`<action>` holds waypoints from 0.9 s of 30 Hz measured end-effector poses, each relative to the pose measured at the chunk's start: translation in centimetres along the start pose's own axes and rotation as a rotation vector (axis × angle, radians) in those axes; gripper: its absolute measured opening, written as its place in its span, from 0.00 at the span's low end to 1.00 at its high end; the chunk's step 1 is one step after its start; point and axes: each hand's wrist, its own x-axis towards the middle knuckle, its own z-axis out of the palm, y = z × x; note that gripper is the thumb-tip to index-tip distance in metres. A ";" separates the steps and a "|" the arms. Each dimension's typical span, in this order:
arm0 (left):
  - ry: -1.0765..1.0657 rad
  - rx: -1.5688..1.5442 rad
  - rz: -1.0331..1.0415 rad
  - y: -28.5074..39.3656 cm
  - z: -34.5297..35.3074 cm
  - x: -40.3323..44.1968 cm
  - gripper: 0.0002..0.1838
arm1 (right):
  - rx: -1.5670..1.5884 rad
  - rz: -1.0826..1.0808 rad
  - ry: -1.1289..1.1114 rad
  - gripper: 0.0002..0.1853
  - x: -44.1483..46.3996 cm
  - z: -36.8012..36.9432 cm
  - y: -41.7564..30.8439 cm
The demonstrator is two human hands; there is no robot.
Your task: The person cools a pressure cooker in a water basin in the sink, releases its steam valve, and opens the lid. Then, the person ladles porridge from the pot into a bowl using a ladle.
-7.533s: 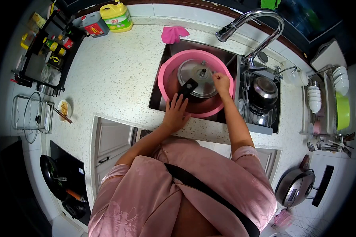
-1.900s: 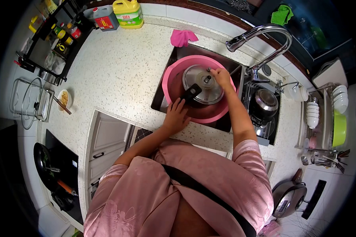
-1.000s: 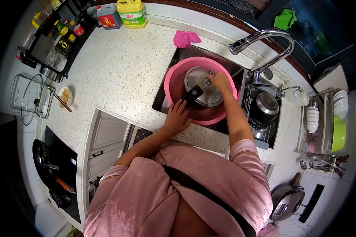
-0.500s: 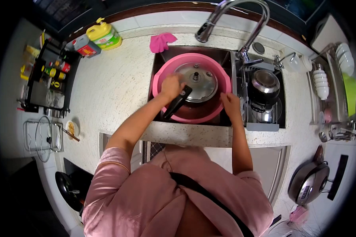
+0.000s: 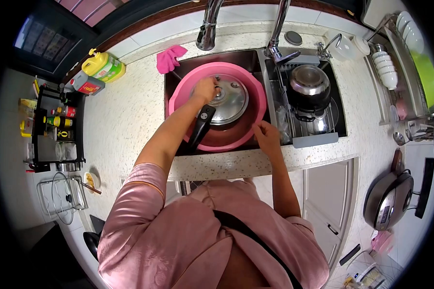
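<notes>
Centrally in the head view, a round, shiny metal lid (image 5: 234,107) with a long black handle (image 5: 200,126) is inside a wide pink basin (image 5: 257,86). The handle points toward the person, its outer end crossing the basin's rim at the near left. Two small metal fittings show on the lid, toward its far side.

The person's left hand (image 5: 206,90) is over the lid, fingers curled beside the central knob; they cover part of it, so I cannot tell whether they grip it. The right hand (image 5: 267,135) has its fingertips drawn together at the basin's near right rim; whether they pinch it is unclear.

The basin is within a rectangular stainless steel sink (image 5: 246,57) set into a white speckled bench (image 5: 125,115). A bright pink cloth (image 5: 170,59) lies by the sink's far left corner. To the basin's right, in the neighbouring compartment, is an upturned dark pot with a shiny metal base (image 5: 309,85). A curved chrome tap (image 5: 275,44) rises behind. Farther left on the bench stand a yellow pump bottle (image 5: 102,65) and, just beside it, a grey jug with a red label (image 5: 88,85).
</notes>
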 end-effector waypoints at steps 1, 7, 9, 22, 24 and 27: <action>-0.005 0.000 0.001 0.2 -0.1 0.2 0.16 | 0.010 0.004 0.000 0.10 0.0 0.1 -0.1; -0.079 0.202 0.158 0.8 -0.5 1.4 0.11 | -0.029 0.018 -0.032 0.09 -0.5 -0.1 0.4; -0.086 0.232 0.170 0.9 -0.7 1.5 0.11 | -0.047 0.030 -0.032 0.09 -0.7 -0.1 0.2; -0.084 0.205 0.109 1.2 -0.6 1.4 0.10 | -0.055 0.042 -0.020 0.10 -1.8 0.0 3.2; -0.062 0.181 0.066 1.7 -0.9 1.1 0.09 | -0.070 0.019 -0.012 0.09 -1.9 0.2 3.8; -0.048 0.163 0.034 1.7 -0.7 1.1 0.09 | -0.074 -0.009 0.003 0.10 -2.2 0.3 3.4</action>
